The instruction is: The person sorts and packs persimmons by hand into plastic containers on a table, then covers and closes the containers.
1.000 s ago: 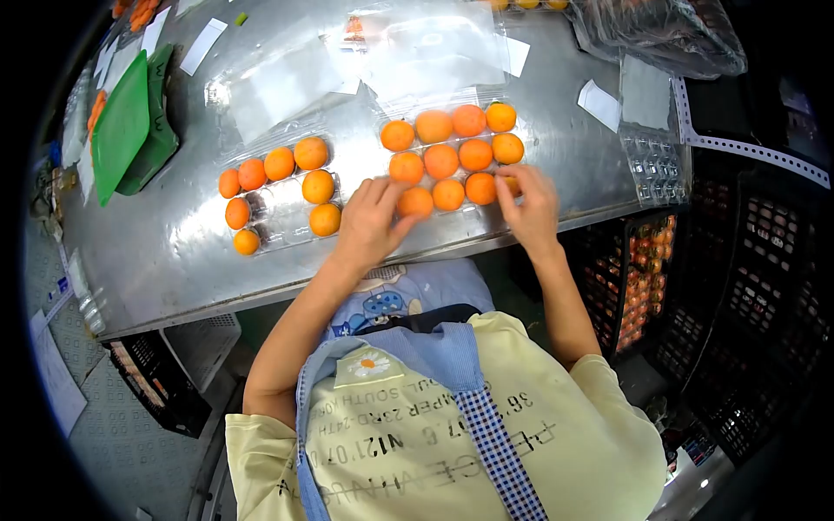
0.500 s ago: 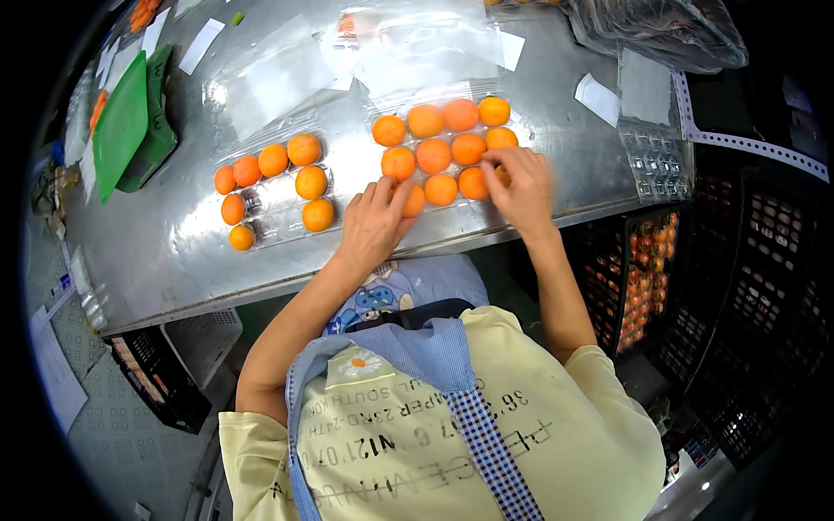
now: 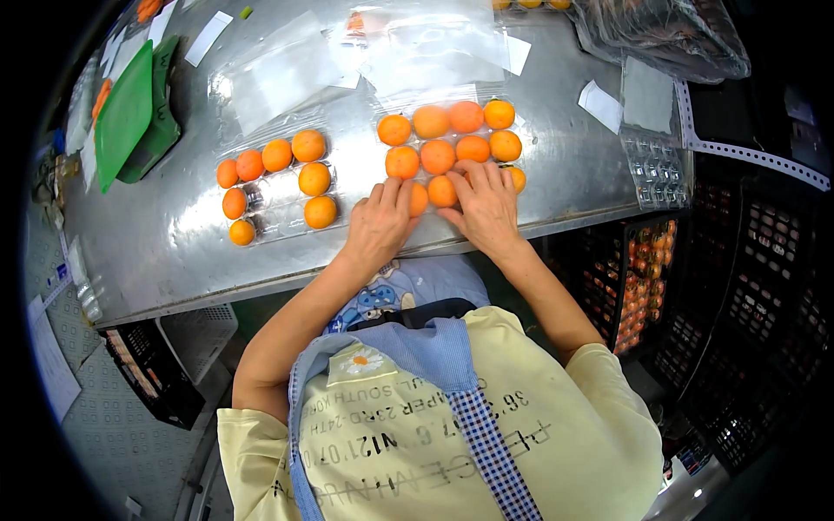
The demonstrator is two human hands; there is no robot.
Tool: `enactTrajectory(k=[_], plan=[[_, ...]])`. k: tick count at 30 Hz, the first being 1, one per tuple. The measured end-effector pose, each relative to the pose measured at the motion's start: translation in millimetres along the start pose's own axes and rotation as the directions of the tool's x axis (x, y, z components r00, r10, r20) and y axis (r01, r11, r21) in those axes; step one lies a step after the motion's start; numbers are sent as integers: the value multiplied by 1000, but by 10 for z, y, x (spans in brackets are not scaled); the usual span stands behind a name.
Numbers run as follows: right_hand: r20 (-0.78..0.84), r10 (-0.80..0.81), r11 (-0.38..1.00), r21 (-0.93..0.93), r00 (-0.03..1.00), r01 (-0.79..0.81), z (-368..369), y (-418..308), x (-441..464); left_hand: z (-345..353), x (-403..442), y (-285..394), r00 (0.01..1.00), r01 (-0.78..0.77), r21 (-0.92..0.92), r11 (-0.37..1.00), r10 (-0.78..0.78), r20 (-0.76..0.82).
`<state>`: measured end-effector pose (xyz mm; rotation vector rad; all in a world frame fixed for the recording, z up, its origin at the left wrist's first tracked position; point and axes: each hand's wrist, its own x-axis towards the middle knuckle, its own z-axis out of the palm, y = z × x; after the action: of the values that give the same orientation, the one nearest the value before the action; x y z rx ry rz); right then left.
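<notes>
Several orange fruits [image 3: 437,157] fill a clear plastic tray in three rows on the metal table. My left hand [image 3: 379,224] rests at the tray's near left corner, its fingertips against the fruit [image 3: 418,200] there. My right hand [image 3: 483,207] bends its fingers over a fruit in the near row, which it mostly hides; another near-row fruit [image 3: 442,190] shows between my hands. To the left, a second clear tray [image 3: 276,201] holds fruits along its far row and both sides, with bare cells in the middle.
Clear plastic sheets [image 3: 426,52] lie beyond the trays. A green scoop [image 3: 124,117] stands at the left. White paper [image 3: 600,106], an egg-carton-like clear tray [image 3: 656,169] and a plastic bag [image 3: 665,35] are at the right. Below the table edge is a crate of red fruit [image 3: 645,278].
My right hand has moved left along the near row, uncovering the fruit at the row's right end. My left hand stays at the left corner.
</notes>
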<state>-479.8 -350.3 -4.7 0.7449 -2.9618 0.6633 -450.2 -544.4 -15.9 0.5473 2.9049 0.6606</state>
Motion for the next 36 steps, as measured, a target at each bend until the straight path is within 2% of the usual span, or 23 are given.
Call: enactTrajectory(k=[5,9,12,15,17,21,25,31,34,36], plan=[[38,-35,998,62,999,33,37,81,14,-22,7,-9,1000,-20,-38,999,20,-16],[12,-77,993,87,997,75,27,119,8,60,-39,-61,998,-64,-28,998,63,-23],[-19,-86,988,125,996,87,21,146,-4,72,-24,-71,999,-35,-78,996,33,-24],[-41,-74,981,177,996,80,5,136,-8,-20,-16,-74,999,26,-216,976,-35,-38],[-46,-61,975,211,997,70,-29,96,-13,-213,-41,-60,987,134,-319,938,-156,-47],[-56,-93,961,255,994,104,64,-121,31,-463,-185,-221,915,323,-559,764,-404,-24],[-59,-125,966,219,990,135,275,-237,85,-527,-275,-390,901,336,-527,780,-430,-61],[-8,-150,975,167,989,149,271,-192,100,-506,-238,-308,913,298,-594,747,-404,-50],[-43,-130,972,191,991,136,198,-158,110,-491,-119,-178,957,207,-529,823,-284,-67],[-93,-57,960,267,994,81,53,-43,69,-389,-29,-89,981,64,-432,900,-137,-140]])
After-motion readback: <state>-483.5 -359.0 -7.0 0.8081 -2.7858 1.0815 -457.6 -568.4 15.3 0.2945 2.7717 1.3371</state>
